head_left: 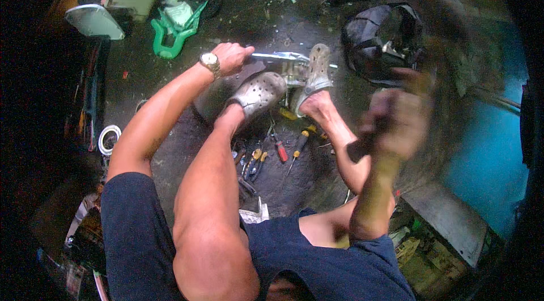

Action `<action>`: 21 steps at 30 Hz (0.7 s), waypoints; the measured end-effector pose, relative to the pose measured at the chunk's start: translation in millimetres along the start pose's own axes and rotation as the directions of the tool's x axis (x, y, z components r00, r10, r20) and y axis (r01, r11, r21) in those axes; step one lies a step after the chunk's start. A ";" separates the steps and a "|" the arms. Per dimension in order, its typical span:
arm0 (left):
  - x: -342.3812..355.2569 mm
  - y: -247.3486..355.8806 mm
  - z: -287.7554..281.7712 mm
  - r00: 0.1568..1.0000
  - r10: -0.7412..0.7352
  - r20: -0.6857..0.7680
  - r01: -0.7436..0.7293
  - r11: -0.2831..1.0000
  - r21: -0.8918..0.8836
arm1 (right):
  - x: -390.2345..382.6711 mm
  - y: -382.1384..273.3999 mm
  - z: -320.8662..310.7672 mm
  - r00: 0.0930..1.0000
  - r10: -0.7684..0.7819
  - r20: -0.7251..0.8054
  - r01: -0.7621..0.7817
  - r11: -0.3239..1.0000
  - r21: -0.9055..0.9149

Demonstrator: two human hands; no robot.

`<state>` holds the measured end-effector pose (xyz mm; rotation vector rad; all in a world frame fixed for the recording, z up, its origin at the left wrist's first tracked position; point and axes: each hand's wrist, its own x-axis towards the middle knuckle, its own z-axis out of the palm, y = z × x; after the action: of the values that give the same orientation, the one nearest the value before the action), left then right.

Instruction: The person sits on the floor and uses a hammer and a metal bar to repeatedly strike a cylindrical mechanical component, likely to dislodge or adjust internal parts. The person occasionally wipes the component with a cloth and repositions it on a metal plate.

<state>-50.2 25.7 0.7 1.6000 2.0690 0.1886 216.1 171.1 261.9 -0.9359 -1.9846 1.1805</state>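
It looks like a workshop: screwdrivers (281,152) and pliers (260,159) scattered over a grimy floor (311,179).

At left lie a green frame (166,51) (plastic-looking) and a white ring (101,141).

The left hand (231,58) grips a shiny strip (280,56) by the grey clogs (259,94), the right hand (398,122) too blurred to read.
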 end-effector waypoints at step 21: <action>-24.9 29.8 -52.1 0.966 -0.155 -0.205 0.111 0.971 -0.211 | -73.0 70.7 -5.0 0.687 0.668 0.286 -0.703 0.711 0.031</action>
<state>-44.9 21.5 65.3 1.3663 2.2363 0.5287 277.5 137.4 188.0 -1.6087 -1.7274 1.9099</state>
